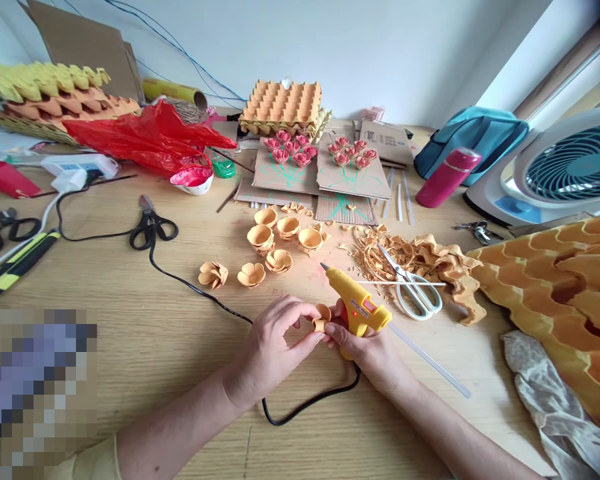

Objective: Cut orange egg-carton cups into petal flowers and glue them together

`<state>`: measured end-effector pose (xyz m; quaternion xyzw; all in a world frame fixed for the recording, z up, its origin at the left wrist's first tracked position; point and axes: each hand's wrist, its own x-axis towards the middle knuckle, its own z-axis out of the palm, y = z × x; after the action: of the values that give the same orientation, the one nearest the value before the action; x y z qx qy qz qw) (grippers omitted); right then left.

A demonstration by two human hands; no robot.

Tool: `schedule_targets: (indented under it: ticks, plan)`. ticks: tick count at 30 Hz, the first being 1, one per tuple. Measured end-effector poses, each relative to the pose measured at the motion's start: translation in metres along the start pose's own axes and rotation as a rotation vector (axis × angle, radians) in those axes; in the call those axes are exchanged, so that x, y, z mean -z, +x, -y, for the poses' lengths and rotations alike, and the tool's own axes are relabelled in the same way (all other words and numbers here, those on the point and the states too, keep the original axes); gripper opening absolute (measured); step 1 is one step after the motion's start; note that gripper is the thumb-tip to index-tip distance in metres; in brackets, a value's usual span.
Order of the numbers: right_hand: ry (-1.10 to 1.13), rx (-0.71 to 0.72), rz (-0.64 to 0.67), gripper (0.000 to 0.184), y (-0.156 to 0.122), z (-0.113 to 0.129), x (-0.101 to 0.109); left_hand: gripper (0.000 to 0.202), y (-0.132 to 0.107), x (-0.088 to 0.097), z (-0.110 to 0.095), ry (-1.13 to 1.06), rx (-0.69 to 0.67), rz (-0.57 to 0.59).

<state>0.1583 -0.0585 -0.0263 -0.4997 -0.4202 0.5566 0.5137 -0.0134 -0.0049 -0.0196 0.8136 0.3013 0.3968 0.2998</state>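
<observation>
Between the fingertips of my left hand [280,340] is a small orange egg-carton flower [322,319], its petals curled upward. My right hand [370,350] grips a yellow hot glue gun [357,303], nozzle pointing up and left, with a red light lit on its body. The thumb of that hand also touches the flower's right side. A clear glue stick [430,360] shows to the right of the gun, above the table. Just beyond my hands sit several cut carton cups [310,239] and folded carton flowers [252,275].
White-handled scissors [415,293] lie on carton scraps [385,257] at the right, beside large orange egg trays [555,287]. Black scissors [153,227] and a black cord [195,287] are on the left. Behind stand cardboard pieces with pink flowers [290,160], a pink bottle [447,177] and a fan [570,160].
</observation>
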Motion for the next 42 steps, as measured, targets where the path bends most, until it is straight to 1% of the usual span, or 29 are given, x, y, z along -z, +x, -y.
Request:
schedule_targets:
  ticks: [6, 10, 14, 20, 26, 33, 42]
  plan:
    - [0.127, -0.077, -0.032, 0.046, -0.002, 0.004, -0.001, 0.014, 0.001, -0.002, 0.001, -0.083, 0.010, 0.004]
    - [0.208, -0.112, -0.028, 0.044, -0.001, 0.001, 0.001, 0.018, 0.002, -0.001, -0.002, -0.140, 0.005, 0.017]
    - [0.272, -0.119, -0.004, 0.041, 0.000, -0.001, 0.002, 0.021, 0.001, -0.001, -0.002, -0.171, 0.013, 0.014]
    - [0.274, -0.140, -0.002, 0.043, 0.000, 0.001, 0.002, 0.020, 0.001, -0.001, -0.001, -0.192, -0.006, 0.009]
    - [0.285, -0.123, 0.002, 0.041, -0.001, 0.000, 0.002, 0.018, 0.000, -0.003, 0.002, -0.221, -0.023, -0.001]
    - [0.265, -0.126, -0.005, 0.043, 0.000, 0.002, 0.001, 0.018, 0.000, -0.004, 0.001, -0.158, -0.005, -0.035]
    - [0.294, -0.124, 0.000, 0.042, 0.000, -0.006, 0.005, 0.024, -0.001, -0.004, -0.001, -0.120, -0.079, -0.072]
